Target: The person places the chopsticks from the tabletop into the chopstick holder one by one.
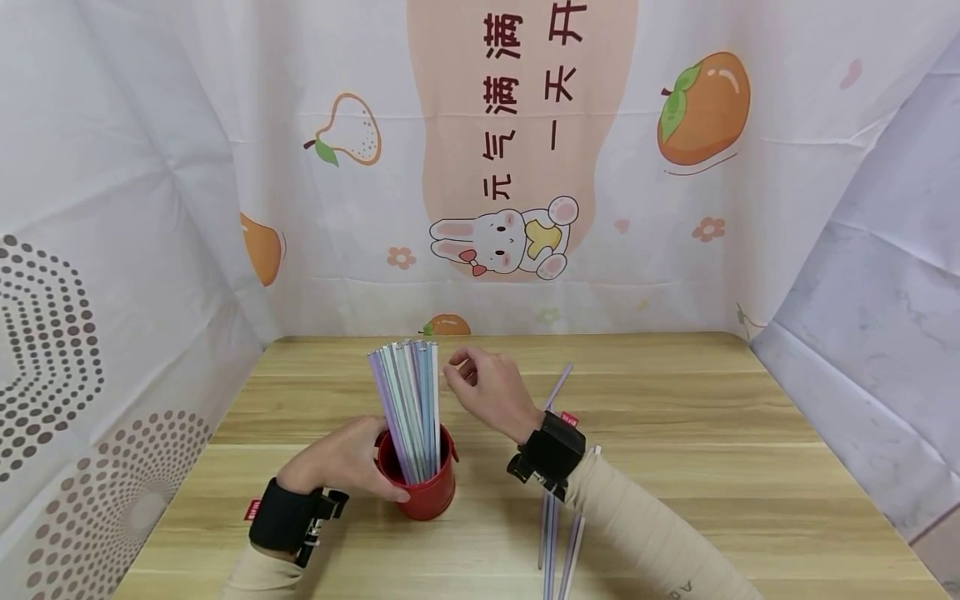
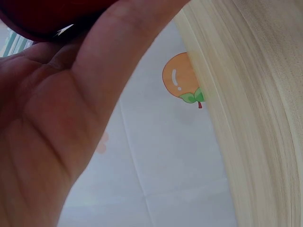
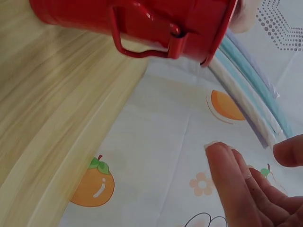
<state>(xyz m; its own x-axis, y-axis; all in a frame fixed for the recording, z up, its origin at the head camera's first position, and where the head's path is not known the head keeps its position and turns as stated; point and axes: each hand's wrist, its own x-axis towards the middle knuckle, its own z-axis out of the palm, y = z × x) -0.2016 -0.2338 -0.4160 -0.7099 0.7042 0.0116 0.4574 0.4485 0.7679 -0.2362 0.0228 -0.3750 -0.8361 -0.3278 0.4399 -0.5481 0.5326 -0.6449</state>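
Note:
A small red metal bucket [image 1: 433, 502] with side handles stands on the wooden table, left of centre. My left hand [image 1: 348, 457] grips its rim from the left, thumb in front; in the left wrist view only a dark red part of the bucket [image 2: 52, 14] shows above the palm. A bundle of straws [image 1: 405, 400] in purple, white, blue and pale green rises from the bucket, leaning slightly left. Just right of the straw tops is my right hand [image 1: 491, 390], holding nothing. In the right wrist view its thumb and fingers [image 3: 227, 179] are apart, close to the straw ends.
Several loose straws [image 1: 551, 533] lie on the table beneath and beside my right forearm, partly hidden by it. One purple straw [image 1: 561, 385] pokes out beyond the right wrist. A printed white curtain [image 1: 360, 225] hangs behind the table, with cloths on both sides.

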